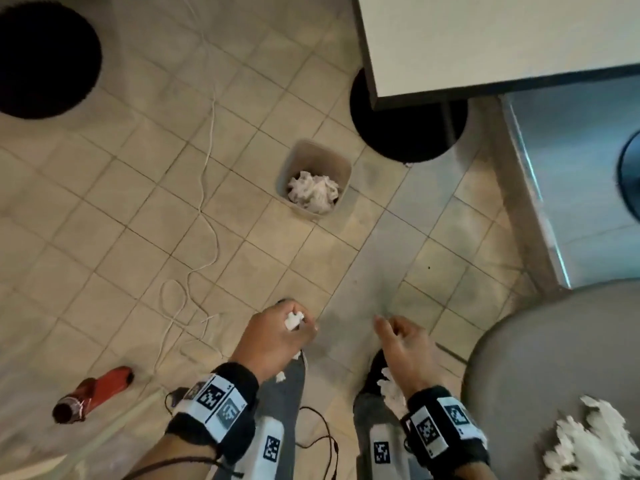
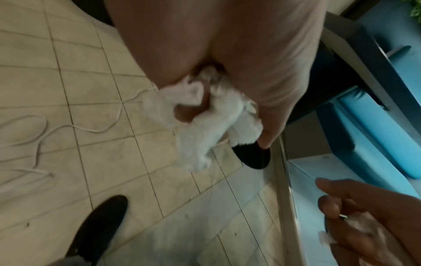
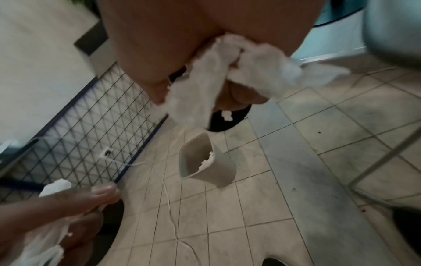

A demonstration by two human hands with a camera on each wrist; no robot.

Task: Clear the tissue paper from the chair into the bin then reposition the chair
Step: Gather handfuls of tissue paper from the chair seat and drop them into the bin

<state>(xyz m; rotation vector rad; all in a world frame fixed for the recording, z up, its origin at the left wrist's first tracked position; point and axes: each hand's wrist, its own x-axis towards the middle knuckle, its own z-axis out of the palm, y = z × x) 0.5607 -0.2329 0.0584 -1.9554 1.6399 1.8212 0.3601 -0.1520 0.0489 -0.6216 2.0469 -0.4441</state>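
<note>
Both hands hang over the tiled floor, each holding white tissue paper. My left hand (image 1: 277, 337) grips a wad of tissue (image 2: 205, 117), a bit of it poking out by the thumb (image 1: 293, 320). My right hand (image 1: 405, 344) grips more tissue (image 3: 205, 86), which trails below the palm (image 1: 391, 389). The small beige bin (image 1: 341, 164) stands on the floor ahead of both hands, with crumpled tissue (image 1: 313, 192) inside; it also shows in the right wrist view (image 3: 223, 172). The grey chair seat (image 1: 540, 355) is at lower right, with more tissue (image 1: 585, 441) lying on it.
A white table (image 1: 485, 39) on a black round base (image 1: 408, 133) stands beyond the bin. Another black round base (image 1: 45, 57) is at the top left. A white cable (image 1: 204, 188) snakes over the tiles. A red bottle (image 1: 93, 393) lies at lower left. A wire grid panel (image 3: 91, 129) leans at the left.
</note>
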